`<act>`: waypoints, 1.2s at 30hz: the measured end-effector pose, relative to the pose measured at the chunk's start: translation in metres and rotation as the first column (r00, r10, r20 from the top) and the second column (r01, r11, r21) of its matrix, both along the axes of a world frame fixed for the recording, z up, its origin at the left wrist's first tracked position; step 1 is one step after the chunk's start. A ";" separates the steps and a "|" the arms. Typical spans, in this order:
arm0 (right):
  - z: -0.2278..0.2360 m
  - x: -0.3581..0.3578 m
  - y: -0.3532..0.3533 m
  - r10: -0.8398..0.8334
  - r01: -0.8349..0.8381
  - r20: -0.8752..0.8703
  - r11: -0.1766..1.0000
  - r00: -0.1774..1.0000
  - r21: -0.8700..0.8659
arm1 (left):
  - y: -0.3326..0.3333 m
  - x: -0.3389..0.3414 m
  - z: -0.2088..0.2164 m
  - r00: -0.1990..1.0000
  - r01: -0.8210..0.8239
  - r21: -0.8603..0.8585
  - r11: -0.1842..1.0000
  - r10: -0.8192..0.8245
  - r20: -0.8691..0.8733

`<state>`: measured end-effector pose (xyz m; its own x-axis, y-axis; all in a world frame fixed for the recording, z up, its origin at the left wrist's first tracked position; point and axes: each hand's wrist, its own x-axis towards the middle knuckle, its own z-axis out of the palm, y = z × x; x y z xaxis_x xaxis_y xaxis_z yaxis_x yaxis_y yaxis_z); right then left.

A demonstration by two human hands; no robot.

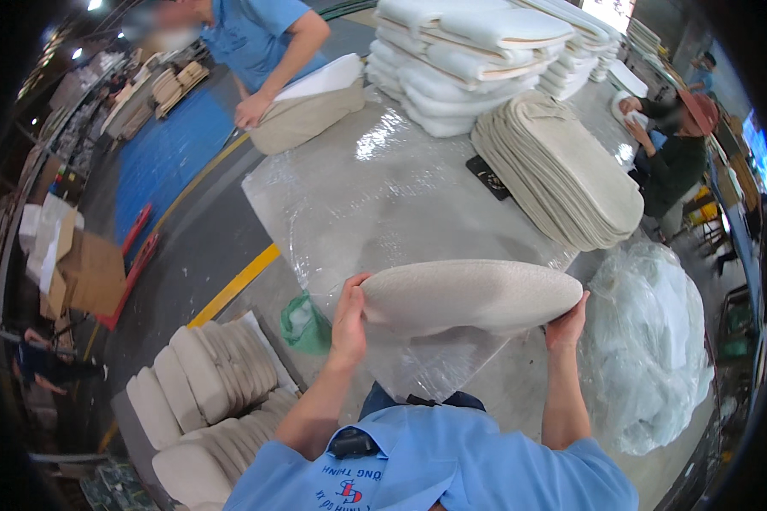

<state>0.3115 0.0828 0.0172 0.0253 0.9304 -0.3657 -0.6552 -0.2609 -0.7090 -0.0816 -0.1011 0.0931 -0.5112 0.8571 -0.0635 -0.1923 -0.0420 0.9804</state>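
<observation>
A beige cushion (469, 294), long and rounded at its ends, is held up on edge in front of me above the near part of the table. My left hand (349, 322) is closed on its left end, with the thumb near the top edge. The right end is gripped by my right hand (567, 324), whose fingers are partly hidden behind the cushion. Beneath and beyond it lies the table (375, 204), covered with clear plastic sheeting. A stack of flat beige fabric covers (562, 170) rests on the table at the far right, beside a small black item (488, 177).
White padding sheets (469, 60) are piled at the back. Finished-looking beige cushions (213, 375) stand at lower left, near a green bag (305, 325). Bundled clear plastic (648, 349) sits at right. One co-worker (264, 51) handles a beige cover with white padding; another person (677, 145) works at right.
</observation>
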 end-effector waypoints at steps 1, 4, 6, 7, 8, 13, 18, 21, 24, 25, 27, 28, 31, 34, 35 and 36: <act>-0.004 0.002 -0.002 -0.022 0.022 -0.018 1.000 1.000 -0.008 | 0.000 -0.001 -0.002 1.000 -0.018 0.014 1.000 0.018 -0.008; -0.013 0.010 -0.009 -0.092 0.089 -0.082 0.995 0.992 -0.046 | -0.001 -0.001 -0.004 0.992 -0.005 0.098 0.995 -0.008 0.125; -0.019 0.016 -0.013 -0.115 0.107 -0.142 0.992 0.983 -0.063 | 0.000 -0.003 -0.002 0.990 0.014 0.167 0.986 -0.037 0.138; -0.021 0.022 -0.016 -0.029 0.033 -0.219 0.999 0.975 0.014 | 0.001 -0.004 0.000 0.987 0.025 0.203 0.979 -0.056 0.149; -0.023 0.028 -0.019 0.060 -0.033 -0.285 0.995 0.957 0.099 | 0.002 -0.006 0.002 0.989 0.026 0.208 0.978 -0.055 0.139; 0.001 0.019 -0.059 0.100 -0.090 -0.163 0.994 0.982 0.068 | -0.037 -0.031 0.003 0.993 0.044 0.170 0.984 -0.061 0.097; -0.019 0.028 -0.086 0.352 -0.330 0.185 0.934 0.917 -0.139 | -0.086 -0.034 -0.054 0.978 0.157 -0.253 0.955 -0.114 0.177; -0.024 0.035 -0.089 0.559 -0.480 0.335 0.827 0.759 -0.293 | -0.091 -0.050 -0.067 0.933 0.354 -0.469 0.809 -0.268 0.240; -0.025 0.023 -0.061 0.623 -0.541 0.635 0.761 0.456 -0.358 | -0.034 -0.048 -0.072 0.766 0.254 -0.725 0.640 -0.591 -0.253; -0.020 0.013 -0.047 0.623 -0.500 0.773 0.711 0.119 -0.495 | -0.009 -0.041 -0.076 0.583 0.158 -0.677 0.719 -0.621 -0.524; -0.005 -0.013 -0.015 0.795 -0.510 0.571 0.410 -0.206 -0.756 | 0.030 -0.022 -0.083 0.271 0.130 -0.705 0.697 -0.709 -0.651; 0.000 -0.024 -0.005 0.824 -0.467 0.433 0.240 -0.366 -0.851 | 0.047 -0.011 -0.085 0.203 0.156 -0.794 0.588 -0.806 -0.557; -0.015 -0.048 -0.026 0.538 -0.571 0.786 0.558 -0.303 -0.602 | 0.081 0.032 -0.090 0.100 0.262 -0.826 0.500 -0.865 -0.492; -0.018 -0.056 -0.043 0.307 -0.597 0.946 0.780 0.104 -0.187 | 0.104 0.071 -0.091 0.065 0.298 -0.819 0.490 -0.866 -0.495; -0.017 -0.058 -0.045 0.279 -0.591 0.956 0.787 0.088 -0.176 | 0.109 0.078 -0.091 0.055 0.293 -0.826 0.482 -0.871 -0.489; -0.016 -0.057 -0.050 0.260 -0.581 0.963 0.795 0.069 -0.173 | 0.108 0.081 -0.096 0.093 0.325 -0.806 0.494 -0.865 -0.493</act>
<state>0.2544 0.0331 0.0015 -0.2421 0.9467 -0.2123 0.6812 0.0101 -0.7320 -0.0010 0.0069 -0.0034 0.1714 0.8713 -0.4598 0.8910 0.0620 0.4497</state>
